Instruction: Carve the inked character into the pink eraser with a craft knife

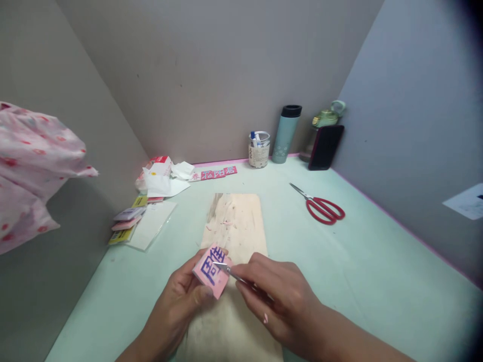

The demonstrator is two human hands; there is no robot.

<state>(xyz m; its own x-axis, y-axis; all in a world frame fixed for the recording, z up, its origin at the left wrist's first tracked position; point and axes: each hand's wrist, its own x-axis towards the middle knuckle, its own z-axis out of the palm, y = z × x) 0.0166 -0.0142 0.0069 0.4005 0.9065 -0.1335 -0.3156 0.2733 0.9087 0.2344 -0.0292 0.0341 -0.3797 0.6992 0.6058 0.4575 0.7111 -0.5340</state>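
Observation:
In my left hand is a small pink block, probably rubber, with blue written characters on its upper face. My thumb and fingers grip its edges, and the face tilts toward me. My right hand pinches a slim metal craft knife like a pen. Its blade lies at the characters on the block; whether it cuts in cannot be told. A pink shaving clings to my right hand. Both hands are over a long wooden board, worn and stained, with pink shavings on it.
Red-handled scissors lie right of the board. A pen jar, a blue tumbler, a green-lidded bottle and a phone stand behind. At left are stacked blocks, papers and a hanging spotted cloth.

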